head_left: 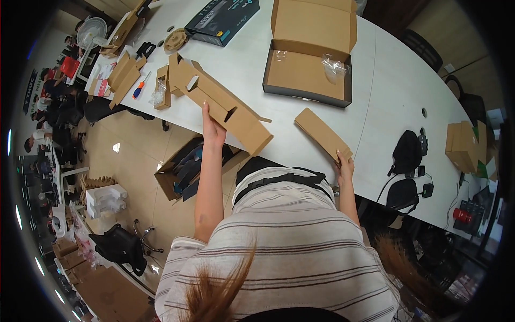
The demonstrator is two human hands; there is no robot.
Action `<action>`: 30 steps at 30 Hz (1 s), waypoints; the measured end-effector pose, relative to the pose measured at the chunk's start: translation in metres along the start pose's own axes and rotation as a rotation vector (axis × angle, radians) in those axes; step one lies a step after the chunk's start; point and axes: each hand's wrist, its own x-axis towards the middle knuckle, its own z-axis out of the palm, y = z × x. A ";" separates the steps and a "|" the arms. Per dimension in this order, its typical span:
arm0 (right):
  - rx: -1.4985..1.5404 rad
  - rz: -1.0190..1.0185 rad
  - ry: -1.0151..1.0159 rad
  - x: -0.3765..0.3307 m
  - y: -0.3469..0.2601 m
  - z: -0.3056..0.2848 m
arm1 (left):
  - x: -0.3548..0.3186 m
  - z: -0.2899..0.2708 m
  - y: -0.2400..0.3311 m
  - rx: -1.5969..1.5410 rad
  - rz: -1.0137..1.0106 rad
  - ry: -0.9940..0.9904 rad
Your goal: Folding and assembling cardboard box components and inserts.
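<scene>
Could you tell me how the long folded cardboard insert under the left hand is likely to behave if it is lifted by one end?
The cardboard insert is probably light, being thin hollow board. Its loose flaps may swing or unfold. Held at one edge by the left hand, its far end could sag or twist.

The person wears a short-sleeved top (pixel 289 241) in pale grey-white with thin dark horizontal stripes, loose across the shoulders and back. A black strap (pixel 279 180) crosses the front of it. Both forearms are bare below the sleeves. Strands of reddish-brown hair (pixel 220 292) hang at the lower edge.
</scene>
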 end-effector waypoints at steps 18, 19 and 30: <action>-0.524 -0.972 -0.562 -0.140 -0.171 0.159 | -0.054 0.105 -0.016 0.064 0.065 -0.403; -0.552 -1.014 -0.678 -0.147 -0.178 0.164 | -0.058 0.110 -0.015 0.103 0.082 -0.415; -0.385 -0.622 -0.895 -0.178 -0.192 0.164 | -0.076 0.134 -0.002 0.249 0.037 -0.484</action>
